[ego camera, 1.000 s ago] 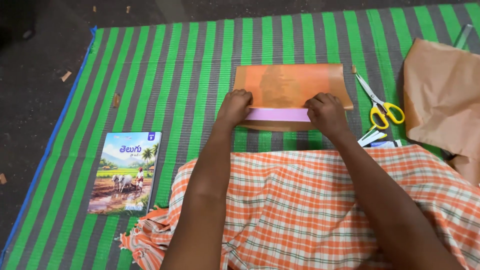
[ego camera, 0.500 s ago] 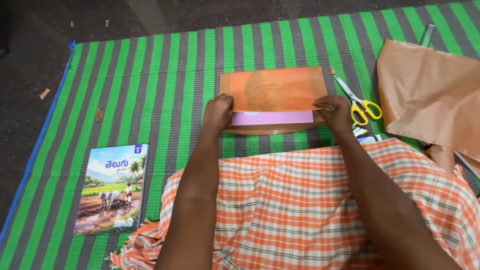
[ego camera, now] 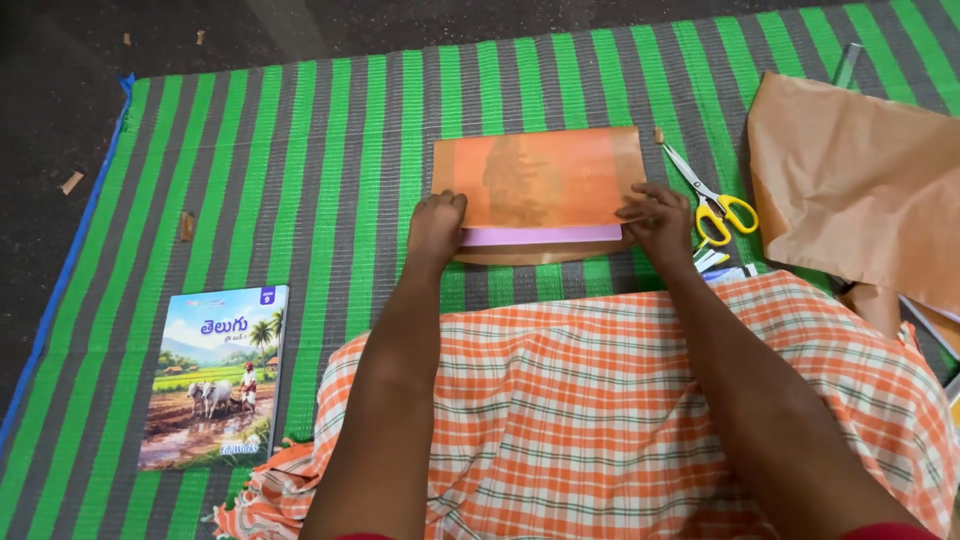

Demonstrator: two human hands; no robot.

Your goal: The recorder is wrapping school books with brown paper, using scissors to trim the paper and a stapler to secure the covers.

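Near the left edge of the green-and-grey striped woven mat (ego camera: 330,150), towards its near corner, lies a paperback schoolbook with a painted farm scene on its cover (ego camera: 215,375), well apart from both hands. Further right, at the middle of the mat, the left hand (ego camera: 436,224) is curled, knuckles up, pressing on the near left corner of a flat book half wrapped in translucent brown paper (ego camera: 540,180). A pale pink strip of the book (ego camera: 540,236) shows along its near edge, between the hands. The right hand (ego camera: 660,218) has its fingers bent down on the near right corner, seemingly pinning the paper's fold.

The likely risk is the fold creeping. If one hand presses harder, the paper could slide askew over the book, leaving a crooked crease or a torn corner. The yellow-handled scissors (ego camera: 712,200) lie just beside the right hand, blades pointing away, so a careless sideways sweep could catch them. The loose sheet of brown wrapping paper (ego camera: 860,190) covers the mat's right edge.
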